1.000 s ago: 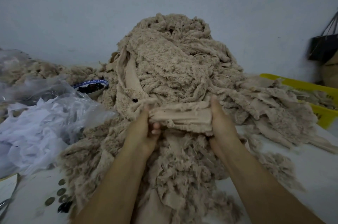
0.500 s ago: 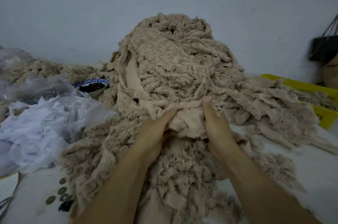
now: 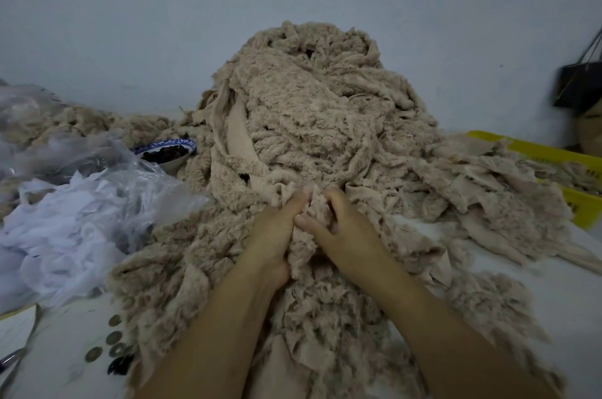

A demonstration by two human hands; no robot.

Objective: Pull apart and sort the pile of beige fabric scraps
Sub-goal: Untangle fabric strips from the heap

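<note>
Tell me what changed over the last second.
The left hand and right hand moved toward each other, bunching up the beige fabric scrap they grip at the pile's front. The tall beige scrap pile, blue-rimmed bowl and yellow plastic crate stayed put.

Scrap pile (image 3: 309,125) heaped mid-counter (image 3: 573,297), backed against the wall.

Both hands at the pile's near face, side by side and touching: left hand (image 3: 277,235) on the left, right hand (image 3: 348,235) on the right. Fingers (image 3: 298,203) of both are curled into the scraps between them. More scraps spread forward under the forearms.

Left of the pile: a bowl (image 3: 169,156) against its edge. Nearer and further left, a plastic bag (image 3: 81,219) of loose cloth.

Near left: small discs (image 3: 114,338) in a row on the counter, just beside the pile's skirt.

Right: a basket (image 3: 583,208), scraps draped over its rim and lying in it. Behind the basket, at the far right edge by the wall, a bag (image 3: 576,86).
</note>
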